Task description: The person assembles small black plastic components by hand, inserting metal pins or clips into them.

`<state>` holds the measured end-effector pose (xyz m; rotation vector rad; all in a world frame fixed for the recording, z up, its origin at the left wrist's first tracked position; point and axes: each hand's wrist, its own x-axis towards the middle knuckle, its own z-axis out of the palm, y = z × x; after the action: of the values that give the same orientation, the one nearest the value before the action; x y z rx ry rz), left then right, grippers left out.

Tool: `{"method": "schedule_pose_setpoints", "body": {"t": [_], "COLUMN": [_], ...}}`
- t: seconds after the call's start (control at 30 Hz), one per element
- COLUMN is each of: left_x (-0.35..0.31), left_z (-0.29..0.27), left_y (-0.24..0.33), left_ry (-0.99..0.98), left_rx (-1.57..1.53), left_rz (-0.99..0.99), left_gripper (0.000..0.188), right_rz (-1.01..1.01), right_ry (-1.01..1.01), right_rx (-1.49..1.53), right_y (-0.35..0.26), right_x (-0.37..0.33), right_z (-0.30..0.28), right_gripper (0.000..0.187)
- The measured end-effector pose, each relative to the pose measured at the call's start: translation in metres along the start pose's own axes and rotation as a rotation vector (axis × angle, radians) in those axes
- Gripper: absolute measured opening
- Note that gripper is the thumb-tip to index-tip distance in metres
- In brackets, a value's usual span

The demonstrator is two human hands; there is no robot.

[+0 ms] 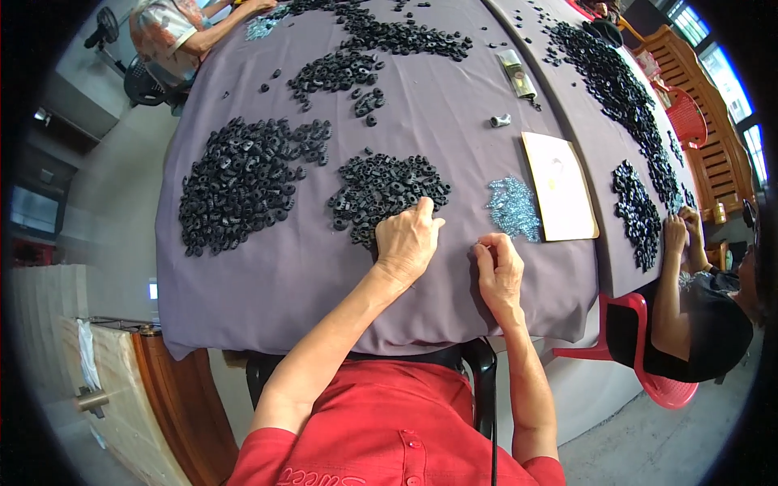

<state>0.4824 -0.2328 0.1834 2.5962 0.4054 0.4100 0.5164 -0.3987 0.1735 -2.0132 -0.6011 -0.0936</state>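
Small black ring-like parts lie in a loose heap in front of me on the cloth. My left hand rests at the near right edge of this heap, its fingers bent inward; whatever they grip is hidden. To its right, my right hand is held in a pinch, thumb against index finger, around something too small to name. Just beyond that hand is a scatter of tiny clear bluish pieces. A larger heap of black ridged parts spreads to the left.
A pale flat board lies right of the bluish pieces. Farther off are a small grey cylinder and a clear packet. More black parts cover the far purple-grey cloth. Other people sit far left and at right, by a red chair.
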Motion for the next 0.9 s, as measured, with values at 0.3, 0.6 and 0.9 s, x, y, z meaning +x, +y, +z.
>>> {"method": "schedule_pose_setpoints", "body": {"t": [0.3, 0.6, 0.9], "left_x": [-0.008, -0.025, -0.019], "left_z": [-0.005, -0.014, -0.006], "left_y": [-0.001, -0.013, -0.01], "left_ry": [0.005, 0.111, -0.064], "left_rx": [-0.13, -0.053, 0.09], "left_rz": [0.141, 0.132, -0.045], "left_gripper": [0.015, 0.014, 0.022], "right_rz": [-0.024, -0.009, -0.027], "right_ry": [-0.024, -0.042, -0.034], "right_rx": [-0.003, 0.032, -0.016], "right_y": [0.005, 0.002, 0.002], "right_x": [-0.001, 0.0, -0.002], "right_z": [0.0, -0.001, 0.001], "right_gripper": [0.01, 0.007, 0.009]}}
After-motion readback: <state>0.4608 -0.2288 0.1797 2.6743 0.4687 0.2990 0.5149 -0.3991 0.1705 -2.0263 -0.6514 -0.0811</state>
